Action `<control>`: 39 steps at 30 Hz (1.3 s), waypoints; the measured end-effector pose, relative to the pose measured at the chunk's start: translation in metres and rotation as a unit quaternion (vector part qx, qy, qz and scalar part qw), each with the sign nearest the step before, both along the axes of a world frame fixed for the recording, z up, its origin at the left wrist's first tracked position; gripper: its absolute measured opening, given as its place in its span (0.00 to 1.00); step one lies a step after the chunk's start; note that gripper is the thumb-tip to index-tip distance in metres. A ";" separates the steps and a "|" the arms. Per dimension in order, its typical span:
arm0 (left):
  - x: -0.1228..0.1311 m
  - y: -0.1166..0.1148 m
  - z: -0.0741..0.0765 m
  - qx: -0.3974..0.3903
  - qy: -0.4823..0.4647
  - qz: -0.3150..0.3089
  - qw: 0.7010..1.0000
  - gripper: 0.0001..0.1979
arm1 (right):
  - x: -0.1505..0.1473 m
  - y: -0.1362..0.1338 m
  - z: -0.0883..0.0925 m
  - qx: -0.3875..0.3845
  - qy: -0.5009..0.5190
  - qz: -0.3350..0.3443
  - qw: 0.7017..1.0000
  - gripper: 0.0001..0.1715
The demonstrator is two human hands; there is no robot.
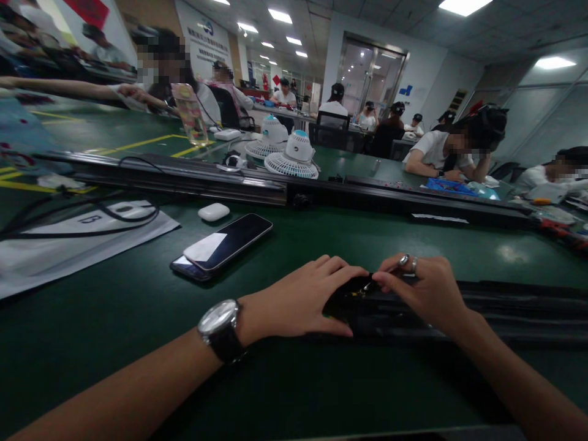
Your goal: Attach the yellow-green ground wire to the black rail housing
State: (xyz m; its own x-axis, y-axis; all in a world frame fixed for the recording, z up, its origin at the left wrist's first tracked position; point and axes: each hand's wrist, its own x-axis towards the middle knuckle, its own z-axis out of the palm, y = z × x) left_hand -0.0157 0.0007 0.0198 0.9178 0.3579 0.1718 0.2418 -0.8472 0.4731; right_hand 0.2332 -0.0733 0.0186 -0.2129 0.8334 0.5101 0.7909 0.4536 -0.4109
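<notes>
A long black bar [514, 312] lies on the green table and runs off to the right. My left hand [298, 300], with a watch [220, 324] on its wrist, grips the bar's left end between thumb and fingers. Small gold-coloured bits [359, 293] show at that end, too small to name. My right hand [427, 288], with rings on it, pinches at the top of the same end, close to my left fingertips. What sits in the pinch is dark and mostly hidden by the fingers.
Two stacked phones [229, 245] and a white earbud case [214, 212] lie left of my hands. Farther left is a white sheet [92, 245] under a black cable. A dark rail [197, 180] crosses the table; white fans [294, 156] stand behind it. Several people sit beyond.
</notes>
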 end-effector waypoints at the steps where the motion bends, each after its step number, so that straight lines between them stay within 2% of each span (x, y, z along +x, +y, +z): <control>1: 0.000 0.000 -0.001 0.004 0.001 0.002 1.000 0.40 | 0.000 0.000 0.000 0.000 0.000 0.001 1.000 0.13; 7: 0.000 0.001 -0.005 0.008 0.002 -0.004 1.000 0.38 | -0.002 -0.001 0.000 -0.012 -0.003 0.009 1.000 0.11; 12: -0.001 0.002 -0.001 0.002 0.008 -0.014 1.000 0.38 | -0.003 -0.002 0.001 -0.011 -0.006 0.021 1.000 0.10; 14: -0.002 0.002 0.002 -0.001 0.014 -0.018 1.000 0.38 | -0.002 -0.001 0.003 -0.010 -0.021 0.045 0.999 0.09; 17: -0.001 0.002 0.004 -0.008 0.015 -0.021 1.000 0.33 | 0.000 0.000 0.006 -0.013 -0.054 0.078 0.995 0.08; 19: -0.001 0.002 0.003 -0.011 0.007 -0.016 1.000 0.31 | 0.003 0.000 0.008 -0.005 -0.056 0.067 0.996 0.07; 23: 0.001 0.002 -0.001 -0.004 0.005 -0.004 1.000 0.40 | 0.004 0.000 0.008 0.019 -0.030 0.033 0.999 0.07; 30: 0.002 -0.002 -0.004 -0.003 0.019 0.004 1.000 0.41 | 0.000 -0.001 0.005 0.009 0.005 0.020 1.000 0.05; 39: -0.002 0.004 -0.004 -0.091 -0.003 -0.014 0.996 0.40 | -0.001 -0.003 0.009 0.006 -0.020 0.075 0.997 0.03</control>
State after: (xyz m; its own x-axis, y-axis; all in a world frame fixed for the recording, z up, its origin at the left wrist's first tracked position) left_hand -0.0174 0.0042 0.0158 0.9273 0.3573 0.1120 0.2157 -0.7542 0.6202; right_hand 0.2324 -0.0763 0.0280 -0.3550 0.7847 0.5082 0.7294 0.5725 -0.3745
